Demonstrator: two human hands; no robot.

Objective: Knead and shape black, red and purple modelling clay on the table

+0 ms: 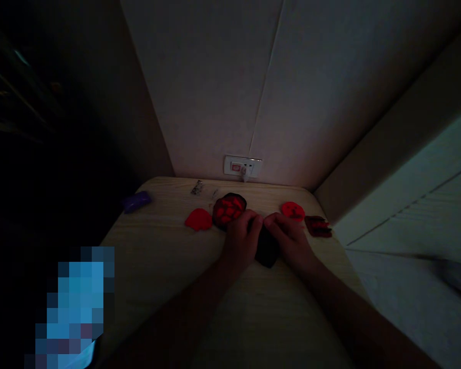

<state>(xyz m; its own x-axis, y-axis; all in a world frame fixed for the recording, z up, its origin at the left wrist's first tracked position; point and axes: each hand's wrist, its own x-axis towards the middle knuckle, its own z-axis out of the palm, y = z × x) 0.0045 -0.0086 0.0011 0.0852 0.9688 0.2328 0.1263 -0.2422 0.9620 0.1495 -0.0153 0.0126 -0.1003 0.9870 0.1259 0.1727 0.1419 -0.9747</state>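
Note:
My left hand (244, 237) and my right hand (288, 237) are close together over the wooden table, thumbs and fingers closed. Both pinch the top edge of a flat black piece (268, 250), whose material is too dark to make out. Just left of my left hand lies a round dark piece with red patches (228, 210), partly overlapped by my fingers. Beside it is a flat red piece with a notched lower edge (198, 219). Beyond my right hand sit a red disc with dark face-like marks (293, 211) and a dark red striped piece (318, 226).
A purple packet (137, 202) lies at the table's (157, 246) left edge. Small clear scraps (197, 187) are near the back. A wall socket (243, 167) with a plug is behind the table. A pixelated bright screen (80, 287) shows at lower left.

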